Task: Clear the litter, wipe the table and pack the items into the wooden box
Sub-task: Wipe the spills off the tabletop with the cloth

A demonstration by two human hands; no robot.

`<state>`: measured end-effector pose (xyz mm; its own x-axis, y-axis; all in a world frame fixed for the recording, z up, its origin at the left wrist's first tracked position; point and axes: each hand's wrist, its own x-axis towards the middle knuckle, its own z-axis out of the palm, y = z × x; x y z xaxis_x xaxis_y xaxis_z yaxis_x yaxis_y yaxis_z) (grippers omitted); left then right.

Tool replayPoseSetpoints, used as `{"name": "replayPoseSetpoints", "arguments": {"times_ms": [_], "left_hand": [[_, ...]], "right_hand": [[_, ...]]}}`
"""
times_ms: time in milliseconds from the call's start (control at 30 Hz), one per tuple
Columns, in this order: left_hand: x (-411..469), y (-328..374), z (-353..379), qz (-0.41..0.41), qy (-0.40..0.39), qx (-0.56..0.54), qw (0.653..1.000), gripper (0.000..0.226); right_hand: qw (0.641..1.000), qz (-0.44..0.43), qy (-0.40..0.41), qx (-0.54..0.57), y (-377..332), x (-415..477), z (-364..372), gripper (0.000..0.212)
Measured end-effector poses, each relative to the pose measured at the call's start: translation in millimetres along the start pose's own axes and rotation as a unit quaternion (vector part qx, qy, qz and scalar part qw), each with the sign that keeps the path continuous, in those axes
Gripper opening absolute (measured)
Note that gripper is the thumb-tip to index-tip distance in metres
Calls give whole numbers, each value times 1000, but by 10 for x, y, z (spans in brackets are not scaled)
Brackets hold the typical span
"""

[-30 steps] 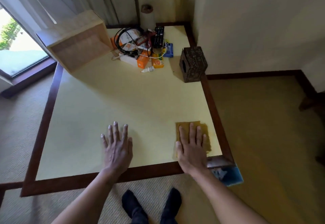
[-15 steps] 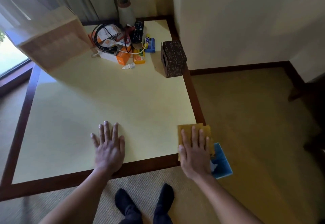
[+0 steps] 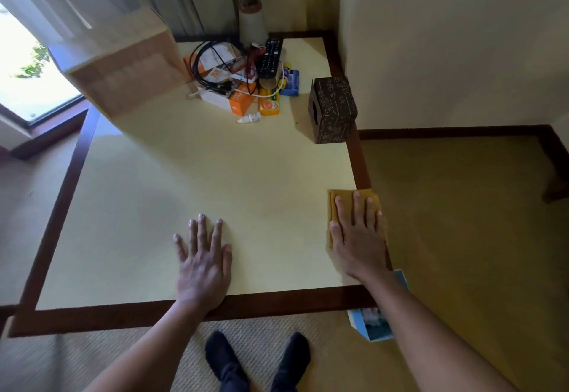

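Note:
My right hand presses flat on a folded yellow cloth at the right edge of the pale yellow table. My left hand rests flat and open on the table near its front edge. A wooden box lies on its side at the far left corner. Next to it sits a pile of items: black cables, a remote, orange boxes, a small white bottle.
A dark patterned tissue box stands at the right edge. A paper roll stands in the far corner against the wall. A blue bin sits on the floor below the front right corner. My feet are under the front edge.
My right hand slid the cloth from the front right corner further along the right edge, away from me. My left hand stayed flat on the table.

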<state>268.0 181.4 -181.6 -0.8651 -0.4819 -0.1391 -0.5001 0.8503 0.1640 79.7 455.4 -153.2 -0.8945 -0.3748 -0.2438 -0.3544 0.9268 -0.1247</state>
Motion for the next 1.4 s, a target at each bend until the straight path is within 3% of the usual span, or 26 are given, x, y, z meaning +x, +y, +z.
{"name": "replayPoseSetpoints", "arguments": {"times_ms": [267,467,533,667,867,1000,1133,1333,1400], "left_hand": [[-13,2,-20,7,5,-20,1000,65],[-1,8,-48,5,0,-19,1000,65],[8,19,-52,6,-8,-11,1000,66],[26,9,-63,4,-18,-10,1000,67],[21,-32,-34,15,-13,-14,1000,67],[4,-47,-27,21,-9,-12,1000,66],[-3,-50,-57,19,-20,-14,1000,67],[18,-24,-83,14,-32,-21,999,66],[24,-12,-84,10,-33,-21,999,66]], "right_hand": [[998,56,14,19,-187,1138,-126,64],[996,-86,-2,32,-717,60,136,64],[995,-88,-10,36,-862,-20,184,65],[995,-101,-12,18,-1103,654,63,65],[998,-64,-18,12,-1489,1875,-128,66],[999,-23,-3,43,-1626,2217,-225,65],[998,-30,10,53,-1558,1585,-41,67],[977,-207,-49,20,-1072,-331,198,64],[983,-178,-41,-2,-748,-318,158,65]]}}
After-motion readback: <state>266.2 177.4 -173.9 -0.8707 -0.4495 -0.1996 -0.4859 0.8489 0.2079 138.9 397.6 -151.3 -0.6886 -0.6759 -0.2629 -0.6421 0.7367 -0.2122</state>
